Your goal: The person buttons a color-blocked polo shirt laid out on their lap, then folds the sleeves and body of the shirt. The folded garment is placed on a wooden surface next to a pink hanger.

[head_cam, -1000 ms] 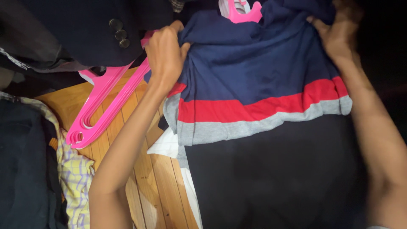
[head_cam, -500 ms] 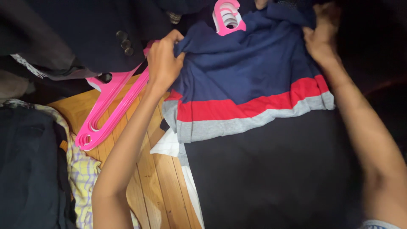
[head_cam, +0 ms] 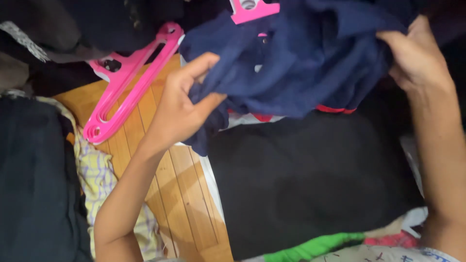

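Navy shirt point(head_cam: 301, 73), upper centre: soft, light, floppy. Left hand point(head_cam: 182, 109) pinching bunched edge; right hand point(head_cam: 417, 58) clutching opposite edge. Best held there.

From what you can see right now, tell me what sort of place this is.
Probably a home spot for sorting laundry. Both hands gather a navy garment above a wooden slat floor; a pink hanger lies on the boards, with dark clothes and a black garment spread around.

Left hand point(head_cam: 182, 109) raised, fingers pinched closed, right hand point(head_cam: 417, 58) gripping, forearms extended
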